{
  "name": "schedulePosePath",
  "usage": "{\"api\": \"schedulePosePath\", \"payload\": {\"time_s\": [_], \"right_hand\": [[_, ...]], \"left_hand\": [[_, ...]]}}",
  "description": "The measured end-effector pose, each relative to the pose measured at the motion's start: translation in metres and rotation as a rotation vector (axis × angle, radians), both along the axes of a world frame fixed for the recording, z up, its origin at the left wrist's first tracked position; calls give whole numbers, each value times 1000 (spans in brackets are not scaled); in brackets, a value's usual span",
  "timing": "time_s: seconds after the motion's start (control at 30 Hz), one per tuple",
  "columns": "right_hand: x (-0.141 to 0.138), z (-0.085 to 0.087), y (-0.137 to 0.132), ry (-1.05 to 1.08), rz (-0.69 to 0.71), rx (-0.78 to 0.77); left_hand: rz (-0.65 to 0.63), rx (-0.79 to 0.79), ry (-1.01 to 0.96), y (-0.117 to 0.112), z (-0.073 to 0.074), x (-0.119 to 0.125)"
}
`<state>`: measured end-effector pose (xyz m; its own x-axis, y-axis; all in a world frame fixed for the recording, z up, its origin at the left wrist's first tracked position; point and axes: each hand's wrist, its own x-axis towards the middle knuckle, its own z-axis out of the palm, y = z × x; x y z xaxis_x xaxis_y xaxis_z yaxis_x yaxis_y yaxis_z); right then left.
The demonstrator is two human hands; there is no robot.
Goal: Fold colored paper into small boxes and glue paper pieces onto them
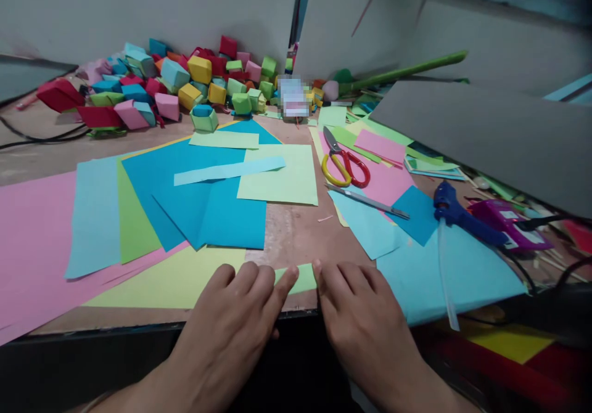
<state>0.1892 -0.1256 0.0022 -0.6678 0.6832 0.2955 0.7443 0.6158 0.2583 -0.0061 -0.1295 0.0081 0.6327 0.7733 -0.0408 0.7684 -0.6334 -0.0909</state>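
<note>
Both of my hands rest at the table's near edge on a small light green paper strip (pixel 303 276). My left hand (pixel 235 314) lies flat with its fingers stretched out, the fingertips pressing on the strip's left end. My right hand (pixel 365 314) lies flat beside it, fingers together, covering the strip's right end. Only the middle of the strip shows between the two hands. A larger pale green sheet (pixel 176 283) lies under my left hand.
Blue (pixel 203 203), pink (pixel 32 240) and green (pixel 282 175) paper sheets cover the table. Red-and-yellow scissors (pixel 345 163), a craft knife (pixel 370 202) and a blue glue gun (pixel 462 216) lie to the right. A heap of folded paper cubes (pixel 185 83) sits at the back. Grey board (pixel 499 135) leans at right.
</note>
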Motion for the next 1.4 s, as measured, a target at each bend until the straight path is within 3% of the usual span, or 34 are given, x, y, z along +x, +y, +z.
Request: {"api": "schedulePosePath", "payload": {"time_s": [0.3, 0.47, 0.6, 0.83, 1.03, 1.2, 1.4], "right_hand": [[4, 2, 3, 18, 13, -38], [6, -1, 5, 51, 48, -30], [6, -1, 5, 59, 55, -21], [9, 3, 8, 128, 40, -67], [14, 0, 18, 352, -49, -263], [14, 6, 25, 499, 23, -433], [-3, 11, 27, 570, 178, -372]], "left_hand": [[120, 93, 156, -36, 1, -65], [188, 124, 44, -40, 3, -89], [102, 198, -125, -25, 8, -79], [225, 264, -344, -9, 10, -50], [233, -64, -316, 6, 7, -32], [253, -195, -399, 11, 14, -23], [127, -245, -380, 19, 23, -4]]}}
